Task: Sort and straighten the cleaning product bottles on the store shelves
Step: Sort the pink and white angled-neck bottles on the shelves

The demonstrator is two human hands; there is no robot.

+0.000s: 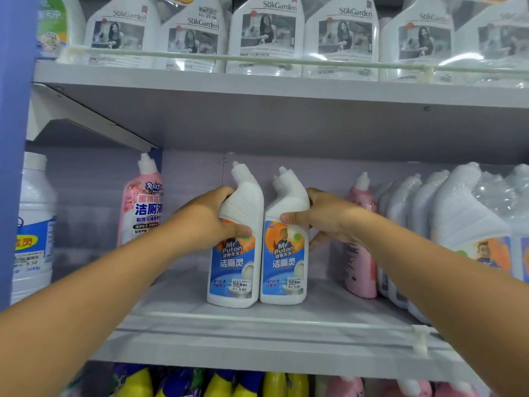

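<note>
Two white angled-neck bottles stand side by side on the middle shelf (274, 325), touching at their lower bodies, each with a blue and orange label reading "Mr Puton" over Chinese characters. The left bottle (236, 253) carries a small price sticker that appears to read 5.00; the right bottle (286, 253) has a similar sticker, too blurred to confirm. The left hand (206, 222) grips the left bottle at its shoulder, thumb across the label front and fingers curled behind. The right hand (323, 219) holds the right bottle at its shoulder, thumb on the front and fingers wrapped round its far side.

Both bottles stand a little behind the clear rail (257, 319) along the shelf's front edge. To their left the shelf is open as far as a pink bottle (141, 207) with Chinese writing near the back wall. A large white jug (33, 233) with a blue label and a 3.50 sticker stands at the far left edge. Just right of the right hand stands a second pink bottle (362, 247), and beyond it a close row of wrapped white bottles (458, 224).

On the upper shelf (257, 81), wrapped white packs (266, 35) read "SukGarden", one tagged 25.00. Below, yellow and purple bottles (217, 385) show.
</note>
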